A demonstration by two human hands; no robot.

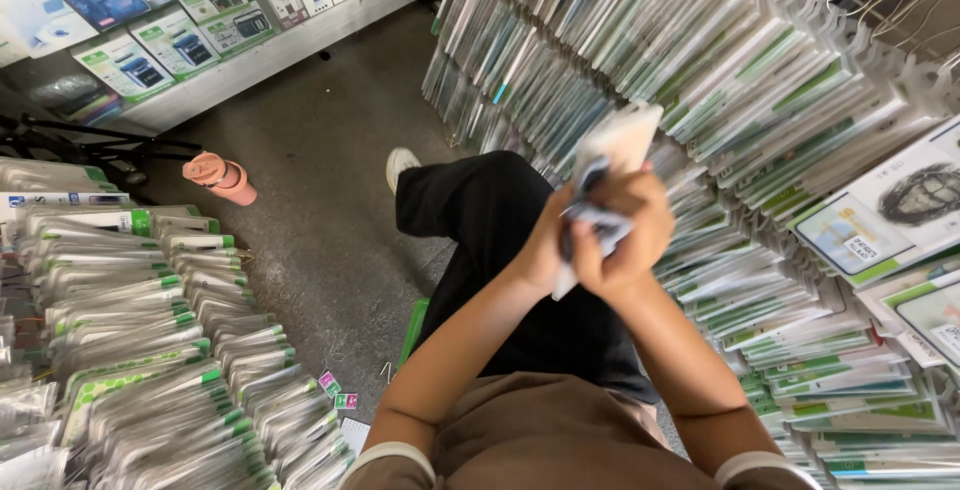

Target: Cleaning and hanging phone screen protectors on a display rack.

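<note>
Both hands grip 1 flat white packet point(622, 140): the left hand point(545, 245) and right hand point(625, 230) close around it, touching, with packet rows point(760, 100) just beyond.

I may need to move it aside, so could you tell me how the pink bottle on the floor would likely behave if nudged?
The pink bottle lies on its side on the bare floor, so it would probably roll. It looks like plastic, so likely light and not fragile.

Grey floor point(330, 200) under packet stacks point(150, 350), pink bottle point(222, 178)
</note>
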